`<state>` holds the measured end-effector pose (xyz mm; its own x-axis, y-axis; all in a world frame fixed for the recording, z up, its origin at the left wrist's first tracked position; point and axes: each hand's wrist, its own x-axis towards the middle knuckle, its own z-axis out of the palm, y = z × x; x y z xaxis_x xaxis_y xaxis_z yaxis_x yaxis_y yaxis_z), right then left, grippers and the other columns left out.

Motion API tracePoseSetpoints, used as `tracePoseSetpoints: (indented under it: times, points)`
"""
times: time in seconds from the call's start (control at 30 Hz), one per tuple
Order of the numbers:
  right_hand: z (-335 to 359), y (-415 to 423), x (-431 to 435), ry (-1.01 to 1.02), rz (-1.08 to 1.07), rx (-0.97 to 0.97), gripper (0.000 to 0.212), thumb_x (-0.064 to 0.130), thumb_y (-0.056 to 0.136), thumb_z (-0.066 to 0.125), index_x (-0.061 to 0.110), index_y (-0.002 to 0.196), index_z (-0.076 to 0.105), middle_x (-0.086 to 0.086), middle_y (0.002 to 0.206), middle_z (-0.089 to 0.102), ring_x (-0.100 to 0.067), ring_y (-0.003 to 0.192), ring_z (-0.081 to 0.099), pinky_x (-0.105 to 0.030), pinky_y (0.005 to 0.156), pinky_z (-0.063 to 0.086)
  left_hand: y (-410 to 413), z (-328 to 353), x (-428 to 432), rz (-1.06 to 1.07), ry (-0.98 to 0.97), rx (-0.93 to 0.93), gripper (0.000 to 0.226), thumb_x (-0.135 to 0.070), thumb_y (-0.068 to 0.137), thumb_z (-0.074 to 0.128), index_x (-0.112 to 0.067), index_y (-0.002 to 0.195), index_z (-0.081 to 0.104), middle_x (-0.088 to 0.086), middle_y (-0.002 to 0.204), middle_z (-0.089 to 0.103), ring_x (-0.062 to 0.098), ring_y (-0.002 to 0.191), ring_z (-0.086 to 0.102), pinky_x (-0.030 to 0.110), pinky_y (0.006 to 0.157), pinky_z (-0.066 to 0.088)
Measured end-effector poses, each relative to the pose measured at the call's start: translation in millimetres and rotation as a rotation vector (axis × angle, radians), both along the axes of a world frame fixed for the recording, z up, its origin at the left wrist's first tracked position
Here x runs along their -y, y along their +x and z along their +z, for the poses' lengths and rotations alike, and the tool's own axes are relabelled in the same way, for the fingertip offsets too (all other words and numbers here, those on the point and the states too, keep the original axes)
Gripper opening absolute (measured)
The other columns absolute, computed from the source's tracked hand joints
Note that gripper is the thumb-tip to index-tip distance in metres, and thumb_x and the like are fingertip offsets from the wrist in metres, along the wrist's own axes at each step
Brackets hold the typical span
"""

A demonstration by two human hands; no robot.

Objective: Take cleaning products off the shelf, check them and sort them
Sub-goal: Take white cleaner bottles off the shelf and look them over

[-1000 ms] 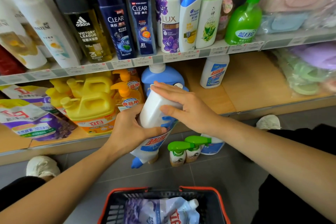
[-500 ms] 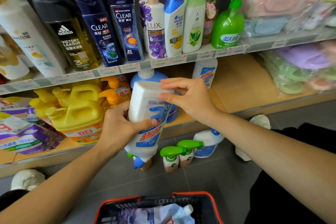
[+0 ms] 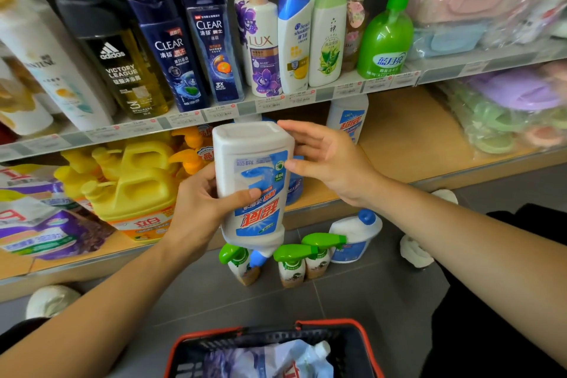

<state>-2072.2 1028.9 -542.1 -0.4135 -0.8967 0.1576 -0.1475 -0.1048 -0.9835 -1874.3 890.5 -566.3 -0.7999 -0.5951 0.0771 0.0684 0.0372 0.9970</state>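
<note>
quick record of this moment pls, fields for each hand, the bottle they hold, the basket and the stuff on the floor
left hand: grips the white bottle round its middle
right hand: fingers straight, tips touching the upturned base end of the white bottle
bottle state: upside down, blue cap pointing at the floor, held in front of the lower shelf
basket: red rim, at the bottom of the view, holds a refill pouch
floor: three green-trigger spray bottles and a blue-capped bottle beside them
</note>
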Motion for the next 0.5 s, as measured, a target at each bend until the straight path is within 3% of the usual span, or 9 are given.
tracePoseSetpoints:
  times: [0.17, 0.23, 0.37, 0.5]
  points:
    - [-3.8, 0.5, -2.8, 0.048, 0.010, 0.046, 0.068, -0.003, 0.080, 0.078, 0.019, 0.139, 0.053, -0.006, 0.123, 0.070, -0.020, 0.109, 0.070, -0.034, 0.088, 0.059, 1.8, -2.7, 0.4, -0.027, 0.101, -0.020, 0.049, -0.027, 0.074, 0.087, -0.023, 0.121, 0.071, 0.009, 0.120, 0.074, 0.033, 0.106, 0.073, 0.042, 0.076, 0.063]
    - [-10.7, 5.4, -3.0, 0.121, 0.074, 0.081, 0.061, -0.003, 0.078, 0.079, 0.017, 0.131, 0.057, -0.008, 0.120, 0.071, -0.021, 0.107, 0.071, -0.030, 0.082, 0.059, 2.1, -3.4, -0.6, -0.035, 0.156, -0.037, 0.047, -0.024, 0.078, 0.086, -0.020, 0.122, 0.071, 0.011, 0.122, 0.073, 0.034, 0.108, 0.072, 0.042, 0.077, 0.063]
    - [-38.3, 15.8, -7.7, 0.400, 0.300, 0.097, 0.049, 0.003, 0.076, 0.084, 0.018, 0.118, 0.064, -0.005, 0.120, 0.072, -0.019, 0.112, 0.069, -0.041, 0.095, 0.057, 1.7, 1.3, -2.6, -0.023, 0.260, -0.081, 0.052, -0.022, 0.080, 0.078, -0.008, 0.128, 0.065, 0.015, 0.125, 0.071, 0.035, 0.111, 0.071, 0.042, 0.079, 0.062]
    - [-61.8, 23.2, -20.0, 0.507, 0.415, 0.084, 0.057, 0.010, 0.077, 0.085, 0.022, 0.128, 0.062, 0.005, 0.124, 0.070, -0.015, 0.117, 0.065, -0.041, 0.101, 0.054, 2.1, 8.0, -1.1, 0.009, 0.339, -0.111, 0.047, -0.019, 0.086, 0.070, -0.006, 0.130, 0.062, 0.015, 0.128, 0.070, 0.034, 0.113, 0.070, 0.045, 0.084, 0.061]
